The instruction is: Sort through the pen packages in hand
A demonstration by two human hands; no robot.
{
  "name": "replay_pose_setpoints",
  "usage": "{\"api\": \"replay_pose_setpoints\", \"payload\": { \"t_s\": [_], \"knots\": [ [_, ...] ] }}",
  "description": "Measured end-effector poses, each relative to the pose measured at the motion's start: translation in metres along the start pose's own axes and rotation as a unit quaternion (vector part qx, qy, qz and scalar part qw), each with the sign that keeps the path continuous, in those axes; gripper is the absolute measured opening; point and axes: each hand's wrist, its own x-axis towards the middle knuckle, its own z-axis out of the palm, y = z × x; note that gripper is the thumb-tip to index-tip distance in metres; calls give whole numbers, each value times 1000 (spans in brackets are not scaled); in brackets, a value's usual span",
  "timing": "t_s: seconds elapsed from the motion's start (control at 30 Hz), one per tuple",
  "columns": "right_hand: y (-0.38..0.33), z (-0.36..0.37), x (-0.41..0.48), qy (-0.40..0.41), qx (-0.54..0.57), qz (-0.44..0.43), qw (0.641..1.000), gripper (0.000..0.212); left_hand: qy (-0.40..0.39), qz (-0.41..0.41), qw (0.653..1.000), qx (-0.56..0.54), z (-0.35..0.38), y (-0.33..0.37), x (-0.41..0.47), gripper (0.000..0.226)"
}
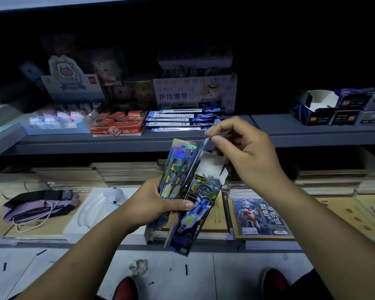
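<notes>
Dim stationery shop, dark shelf (312, 135) beyond the hands.
The left hand (154, 204) grips a fan of glossy packets (200, 204), held mid-air near the shelf; the right hand (245, 148) pinches one packet's top flap (206, 140). They look light, thin, slippery and bendable, best gripped by their edges.

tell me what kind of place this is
Most likely a stationery shop. A shelf carries a red 2B eraser box and a finger bandage display box, and the left hand holds shiny pen packs.
</notes>
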Motion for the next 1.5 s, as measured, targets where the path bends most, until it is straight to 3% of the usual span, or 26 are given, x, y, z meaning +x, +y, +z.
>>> {"api": "replay_pose_setpoints", "payload": {
  "t_s": [0.2,0.43,0.83,1.03,1.5],
  "knots": [
    [1,-2,1,-54,96,110,988,35,-10,4,1000,7,-4,0,0,31],
    [-6,-4,2,-94,118,101,983,17,0,-1,1000,6,-1,-1,-1,34],
    [-4,-19,14,97,168,36,980,19,50,-2,999,3,-8,-6,4,30],
    [4,-31,13,184,122,83,972,16,94,15,995,6,-13,-6,5,31],
    [15,-36,13,201,90,154,963,9,111,15,994,4,-18,-11,7,26]
  ]
}}
